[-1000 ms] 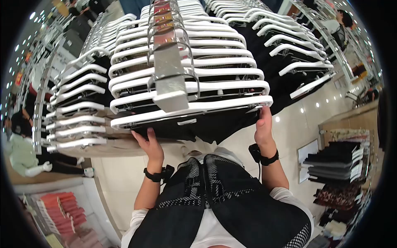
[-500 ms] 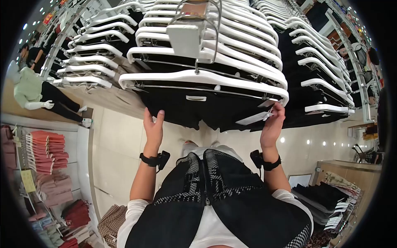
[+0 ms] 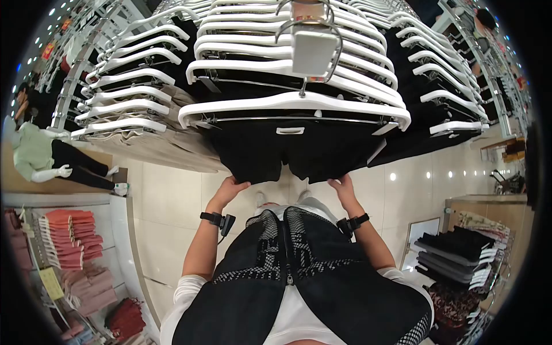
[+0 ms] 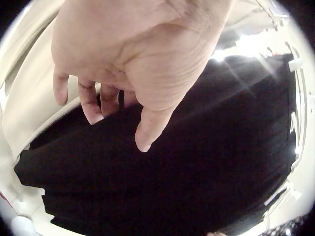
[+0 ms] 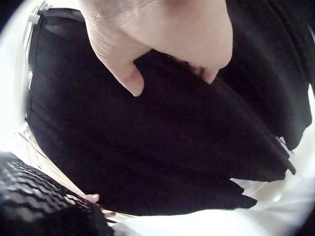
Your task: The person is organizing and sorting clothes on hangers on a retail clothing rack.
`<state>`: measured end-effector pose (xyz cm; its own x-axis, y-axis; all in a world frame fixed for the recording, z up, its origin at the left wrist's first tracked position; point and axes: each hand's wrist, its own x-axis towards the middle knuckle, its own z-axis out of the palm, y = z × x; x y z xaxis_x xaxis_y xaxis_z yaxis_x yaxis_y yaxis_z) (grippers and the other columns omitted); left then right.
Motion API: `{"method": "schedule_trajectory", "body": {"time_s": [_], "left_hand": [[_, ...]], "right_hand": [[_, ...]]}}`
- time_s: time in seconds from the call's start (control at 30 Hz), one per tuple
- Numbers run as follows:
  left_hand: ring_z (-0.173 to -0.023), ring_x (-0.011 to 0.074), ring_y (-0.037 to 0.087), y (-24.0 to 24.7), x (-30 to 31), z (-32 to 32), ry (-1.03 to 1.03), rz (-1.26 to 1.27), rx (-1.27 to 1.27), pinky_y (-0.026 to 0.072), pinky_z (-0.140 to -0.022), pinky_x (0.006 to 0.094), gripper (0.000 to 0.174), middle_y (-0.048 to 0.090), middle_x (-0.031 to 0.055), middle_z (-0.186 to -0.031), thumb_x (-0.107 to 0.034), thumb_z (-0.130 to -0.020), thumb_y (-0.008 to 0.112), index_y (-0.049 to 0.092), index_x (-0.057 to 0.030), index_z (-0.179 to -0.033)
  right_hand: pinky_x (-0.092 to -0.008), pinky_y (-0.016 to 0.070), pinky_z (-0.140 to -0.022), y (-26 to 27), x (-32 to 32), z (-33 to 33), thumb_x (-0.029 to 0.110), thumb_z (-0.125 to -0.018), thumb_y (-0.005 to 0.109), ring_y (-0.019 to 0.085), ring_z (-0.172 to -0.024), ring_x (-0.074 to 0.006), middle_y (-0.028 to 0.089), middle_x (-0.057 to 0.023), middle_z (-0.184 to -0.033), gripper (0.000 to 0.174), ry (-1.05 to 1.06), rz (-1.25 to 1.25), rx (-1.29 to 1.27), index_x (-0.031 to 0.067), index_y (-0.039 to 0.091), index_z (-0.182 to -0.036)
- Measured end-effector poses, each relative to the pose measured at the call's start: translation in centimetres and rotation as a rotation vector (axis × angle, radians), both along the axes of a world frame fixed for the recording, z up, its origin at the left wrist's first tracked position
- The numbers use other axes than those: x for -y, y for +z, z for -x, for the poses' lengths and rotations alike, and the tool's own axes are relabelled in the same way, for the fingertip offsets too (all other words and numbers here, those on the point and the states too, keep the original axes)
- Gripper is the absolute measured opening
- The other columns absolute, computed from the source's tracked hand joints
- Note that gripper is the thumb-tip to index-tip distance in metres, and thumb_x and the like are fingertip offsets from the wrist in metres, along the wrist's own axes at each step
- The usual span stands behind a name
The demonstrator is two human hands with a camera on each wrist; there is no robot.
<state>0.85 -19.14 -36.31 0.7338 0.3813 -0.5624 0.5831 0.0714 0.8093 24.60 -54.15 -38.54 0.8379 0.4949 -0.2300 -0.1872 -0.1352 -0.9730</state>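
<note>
A pair of black pants (image 3: 247, 149) hangs from the front white hanger (image 3: 259, 104), clipped at the waist, with a small white label (image 3: 290, 131) at its middle. My left hand (image 3: 229, 192) pinches the left side of the pants low on the leg; in the left wrist view the thumb (image 4: 150, 129) lies on the front of the black cloth. Low on the other leg, my right hand (image 3: 344, 191) pinches the opposite edge, its thumb (image 5: 133, 81) in front and most fingers hidden behind the cloth. A white tag (image 3: 376, 150) hangs near the right side.
More white hangers (image 3: 241, 54) with pants crowd the rack behind. Beige pants (image 3: 167, 150) hang at left, black pants (image 3: 414, 141) at right. A mannequin (image 3: 37, 152) stands far left. Folded red clothes (image 3: 72, 236) and dark clothes (image 3: 448, 253) lie on low displays either side.
Both hands have moved down from the upper sides of the pants to the lower legs. The right hand has let go of the white tag. The front hanger now stands farther from those behind.
</note>
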Motion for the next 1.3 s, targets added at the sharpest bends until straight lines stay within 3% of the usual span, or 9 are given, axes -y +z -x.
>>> {"method": "schedule_trajectory", "body": {"time_s": [0.17, 0.3, 0.33, 0.5, 0.53, 0.67, 0.87, 1.03, 1.3], "left_hand": [[-0.114, 0.0184, 0.063, 3.4, -0.7, -0.2, -0.196, 0.013, 0.091, 0.0476, -0.103, 0.0340, 0.044, 0.072, 0.0065, -0.123, -0.025, -0.096, 0.073, 0.068, 0.0018, -0.129], [-0.118, 0.0160, 0.062, 7.3, -2.4, -0.2, -0.349, 0.223, 0.099, 0.0470, -0.105, 0.0339, 0.045, 0.071, 0.0066, -0.125, -0.021, -0.093, 0.074, 0.066, 0.0018, -0.132], [-0.121, 0.0179, 0.061, 8.7, -2.7, 0.3, -0.370, 0.331, 0.160, 0.0463, -0.107, 0.0351, 0.045, 0.070, 0.0082, -0.128, -0.018, -0.091, 0.071, 0.066, 0.0030, -0.131], [-0.135, 0.0333, 0.057, 8.5, -6.4, 3.2, -0.394, 1.151, 0.614, 0.0460, -0.113, 0.0430, 0.062, 0.060, 0.0230, -0.143, -0.005, -0.074, 0.058, 0.061, 0.0100, -0.134], [-0.131, 0.0340, 0.060, 7.2, -7.2, 3.4, -0.388, 1.225, 0.671, 0.0485, -0.112, 0.0432, 0.062, 0.062, 0.0245, -0.140, -0.004, -0.077, 0.059, 0.059, 0.0097, -0.137], [-0.124, 0.0228, 0.065, 0.9, -7.5, 4.2, -0.332, 0.968, 0.186, 0.0534, -0.103, 0.0344, 0.043, 0.065, 0.0145, -0.138, -0.010, -0.098, 0.068, 0.061, 0.0061, -0.137], [-0.128, 0.0220, 0.063, 4.5, -5.8, 2.4, -0.289, 1.214, 0.220, 0.0515, -0.106, 0.0323, 0.046, 0.063, 0.0120, -0.143, -0.008, -0.099, 0.067, 0.057, 0.0027, -0.143], [-0.137, 0.0255, 0.057, 4.1, -5.9, 1.1, -0.448, 0.970, 0.400, 0.0461, -0.115, 0.0387, 0.051, 0.055, 0.0139, -0.152, -0.013, -0.104, 0.060, 0.047, 0.0020, -0.152], [-0.142, 0.0292, 0.052, 9.0, 0.5, 0.4, -0.186, 1.065, 0.431, 0.0409, -0.121, 0.0463, 0.061, 0.050, 0.0126, -0.157, -0.042, -0.109, 0.049, 0.043, -0.0039, -0.156]], "right_hand": [[-0.0327, 0.0540, -0.077, 2.1, -1.7, 2.2, 0.012, -0.086, 0.076, 0.069, -0.083, -0.0183, 0.075, -0.0065, -0.085, 0.022, 0.093, 0.227, -0.027, -0.0042, 0.074, -0.101], [-0.0320, 0.0505, -0.093, 6.4, -1.1, 4.4, 0.011, -0.083, 0.073, 0.067, -0.107, -0.0176, 0.074, -0.0116, -0.112, 0.043, 0.243, -0.055, -0.364, -0.0061, 0.068, -0.121], [-0.0389, 0.0435, -0.114, 9.9, -1.8, 5.3, 0.004, -0.075, 0.069, 0.060, -0.129, -0.0269, 0.063, -0.0161, -0.140, 0.069, 0.204, -0.137, -0.523, -0.0059, 0.053, -0.142], [-0.0463, 0.0412, -0.118, 16.0, 0.1, 9.0, 0.007, -0.068, 0.069, 0.057, -0.133, -0.0381, 0.060, -0.0213, -0.143, 0.082, 0.183, -1.035, -0.577, -0.0060, 0.051, -0.147], [-0.0456, 0.0399, -0.119, 12.4, 2.0, 9.5, 0.010, -0.073, 0.071, 0.055, -0.136, -0.0359, 0.056, -0.0201, -0.149, 0.079, 0.025, -0.881, -0.532, -0.0054, 0.052, -0.147], [-0.0416, 0.0466, -0.113, 5.3, 3.1, 14.1, 0.014, -0.086, 0.075, 0.055, -0.137, -0.0291, 0.057, -0.0173, -0.148, 0.064, 0.224, -0.593, -0.296, -0.0044, 0.055, -0.144], [-0.0343, 0.0553, -0.103, 10.9, -1.9, 14.6, 0.025, -0.108, 0.058, 0.063, -0.128, -0.0222, 0.061, -0.0134, -0.145, 0.047, 0.055, -0.642, -0.831, -0.0016, 0.054, -0.145], [-0.0343, 0.0526, -0.107, 11.1, 0.4, 11.7, 0.027, -0.108, 0.056, 0.062, -0.129, -0.0222, 0.060, -0.0132, -0.146, 0.049, 0.145, -0.627, -0.514, -0.0007, 0.051, -0.149], [-0.0335, 0.0502, -0.109, 8.9, -1.9, 8.4, 0.029, -0.109, 0.053, 0.060, -0.131, -0.0214, 0.057, -0.0122, -0.149, 0.050, 0.341, -0.721, -0.734, 0.0000, 0.049, -0.150]]}}
